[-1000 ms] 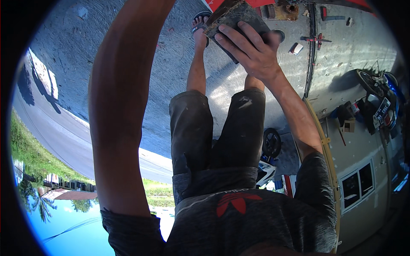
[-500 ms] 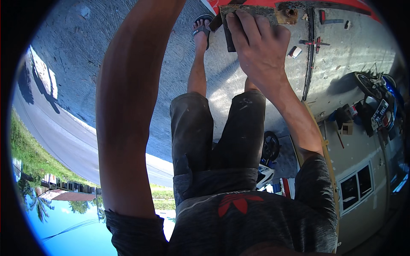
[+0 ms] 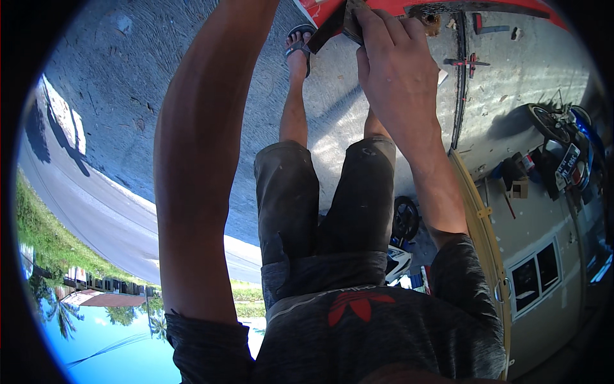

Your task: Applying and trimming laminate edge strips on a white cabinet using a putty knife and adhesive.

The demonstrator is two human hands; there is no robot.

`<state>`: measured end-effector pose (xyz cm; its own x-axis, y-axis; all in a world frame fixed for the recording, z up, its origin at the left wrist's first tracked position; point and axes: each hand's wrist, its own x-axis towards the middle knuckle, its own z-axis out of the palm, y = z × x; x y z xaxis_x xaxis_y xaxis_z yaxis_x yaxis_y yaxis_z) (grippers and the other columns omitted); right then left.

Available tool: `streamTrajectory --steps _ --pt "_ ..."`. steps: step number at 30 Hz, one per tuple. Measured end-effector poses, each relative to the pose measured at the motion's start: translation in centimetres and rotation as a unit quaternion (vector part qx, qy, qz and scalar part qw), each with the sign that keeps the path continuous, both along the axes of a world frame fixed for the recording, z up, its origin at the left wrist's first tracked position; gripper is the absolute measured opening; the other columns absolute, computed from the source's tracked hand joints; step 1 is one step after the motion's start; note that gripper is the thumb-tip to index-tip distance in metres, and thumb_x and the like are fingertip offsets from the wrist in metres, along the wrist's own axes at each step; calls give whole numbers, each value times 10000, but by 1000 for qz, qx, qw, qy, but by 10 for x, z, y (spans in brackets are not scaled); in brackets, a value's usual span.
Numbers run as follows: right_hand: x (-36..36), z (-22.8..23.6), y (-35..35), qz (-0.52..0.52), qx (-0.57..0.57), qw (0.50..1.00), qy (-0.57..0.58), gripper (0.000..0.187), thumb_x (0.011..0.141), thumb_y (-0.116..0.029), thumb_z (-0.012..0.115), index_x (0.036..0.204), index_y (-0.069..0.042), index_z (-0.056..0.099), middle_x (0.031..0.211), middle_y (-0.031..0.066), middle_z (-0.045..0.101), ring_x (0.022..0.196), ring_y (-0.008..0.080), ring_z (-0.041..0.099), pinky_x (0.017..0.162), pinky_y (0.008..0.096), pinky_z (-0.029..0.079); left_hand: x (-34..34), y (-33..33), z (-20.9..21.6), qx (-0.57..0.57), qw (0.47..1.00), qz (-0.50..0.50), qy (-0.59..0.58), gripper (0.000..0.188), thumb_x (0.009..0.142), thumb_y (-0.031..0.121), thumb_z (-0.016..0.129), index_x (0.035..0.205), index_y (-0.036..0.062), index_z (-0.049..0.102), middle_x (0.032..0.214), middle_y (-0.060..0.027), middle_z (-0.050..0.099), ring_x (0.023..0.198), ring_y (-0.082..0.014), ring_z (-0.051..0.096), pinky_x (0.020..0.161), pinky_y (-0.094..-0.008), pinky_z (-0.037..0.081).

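**While the right hand grips the block, its far end lies beyond our view**

Because only the block's near part shows, just ahead of the fingers and turned nearly edge-on to us, we judge its handling with caution. It looks stiff and fairly light, easy enough for one hand, and unlikely to break under firm pressure; its rough-looking surface should grip rather than slip. We would take it by its long sides, thumb on one and fingers over the other, fingertips clear of the underside.

Our right hand is bent into a partly closed grasp, its fingers over the block and its thumb by the near end; whether the thumb presses there, we cannot tell. Our left forearm runs out past the top edge, so we cannot tell how far open the left hand is or what it has hold of.

Ahead of the right hand is a red panel, cut off above; we cannot say whether the block touches it. Left of the fingers, a dark strip slants toward the foot, and we cannot make out what it joins. Right of the knuckles, a white thing is mostly hidden.
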<state>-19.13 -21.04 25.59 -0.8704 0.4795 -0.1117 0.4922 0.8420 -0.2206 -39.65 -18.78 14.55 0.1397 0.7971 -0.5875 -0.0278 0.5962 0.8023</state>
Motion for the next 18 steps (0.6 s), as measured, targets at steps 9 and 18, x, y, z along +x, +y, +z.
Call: streamTrajectory --steps 9,18 --pt "15 -12 -54 6 -87 995 43 530 726 -48 750 1240 -29 625 1210 119 643 1057 296 603 836 371 581 6 -6 15 15 998 32 43 36 784 12 767 792 -15 745 740 -55 716 674 -153 660 647 -311 569" --pt "12 14 -39 -28 -126 984 121 481 665 -34 760 1138 -19 674 1171 121 662 1038 296 634 873 384 569 7 -29 -4 -10 995 63 71 218 757 112 859 958 38 817 797 -97 762 725 -154 704 713 -319 550"
